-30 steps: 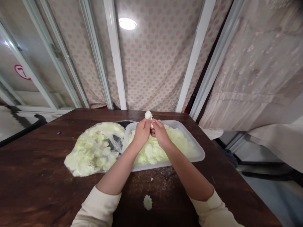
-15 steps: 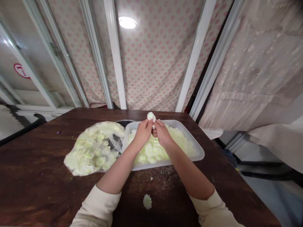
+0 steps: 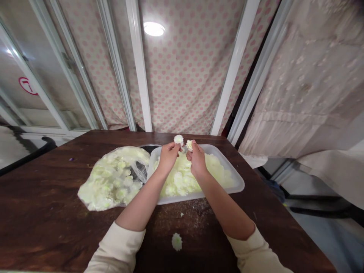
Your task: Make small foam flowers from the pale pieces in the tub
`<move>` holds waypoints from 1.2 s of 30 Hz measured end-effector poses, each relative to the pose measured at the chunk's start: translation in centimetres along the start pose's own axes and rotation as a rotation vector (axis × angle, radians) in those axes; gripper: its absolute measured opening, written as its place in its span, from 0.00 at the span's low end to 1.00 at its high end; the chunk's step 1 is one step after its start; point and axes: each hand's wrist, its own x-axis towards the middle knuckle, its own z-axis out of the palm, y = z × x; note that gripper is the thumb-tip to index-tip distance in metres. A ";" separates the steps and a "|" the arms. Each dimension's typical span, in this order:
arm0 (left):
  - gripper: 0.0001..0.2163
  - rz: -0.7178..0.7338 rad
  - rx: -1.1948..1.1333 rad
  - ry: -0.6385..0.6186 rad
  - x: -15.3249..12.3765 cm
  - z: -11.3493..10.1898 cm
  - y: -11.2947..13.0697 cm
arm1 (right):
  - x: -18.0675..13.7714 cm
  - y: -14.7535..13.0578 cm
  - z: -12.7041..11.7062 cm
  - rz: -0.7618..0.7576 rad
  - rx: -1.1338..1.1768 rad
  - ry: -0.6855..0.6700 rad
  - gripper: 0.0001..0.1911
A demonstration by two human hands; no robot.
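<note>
Pinched in my left hand (image 3: 169, 153) is a white ruffled flower head (image 3: 178, 140), facing up. My right hand (image 3: 196, 157) is closed on a smaller pale yellow flower piece (image 3: 189, 145). A short gap separates the two hands. Both are raised over a translucent plastic tub (image 3: 240, 186), in which pale yellow-white petals or flower heads (image 3: 182, 182) are heaped. Left of the tub lies a clear plastic bag (image 3: 110, 180) full of similar white flower heads.
One loose flower head (image 3: 176, 242) and a small petal scrap (image 3: 182, 214) lie on the dark wooden table (image 3: 51, 223) before me. Behind the bag shows the rim of a dark round tray (image 3: 150, 145). Framed glass panels with a dotted curtain (image 3: 182, 83) stand beyond the table.
My hands, together around the flower half a second ago, have moved apart. The white flower head is in the left, and a yellowish piece now shows in the right.
</note>
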 end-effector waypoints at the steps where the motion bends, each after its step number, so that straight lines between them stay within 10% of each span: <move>1: 0.11 0.007 0.006 -0.012 -0.1 0.0 0.0 | 0.1 0.1 -0.1 -0.027 -0.010 0.014 0.15; 8: 0.11 0.050 0.129 -0.014 0.1 0.0 -0.3 | 0.5 0.7 -0.5 -0.227 0.028 -0.035 0.12; 18: 0.11 0.352 0.724 -0.056 0.3 -0.6 -0.6 | 0.1 0.3 0.0 0.050 -0.065 -0.203 0.14; 24: 0.13 0.227 0.955 -0.024 -0.1 -1.7 0.5 | 1.1 0.2 -1.0 -0.120 0.022 -0.016 0.16; 30: 0.14 -0.053 1.103 -0.280 0.5 -4.6 0.9 | 1.5 -0.2 -1.3 -0.003 0.005 0.019 0.14; 36: 0.23 -0.044 0.968 -0.896 1.5 -5.2 -0.3 | 1.0 -0.3 -1.0 0.001 -0.030 -0.006 0.13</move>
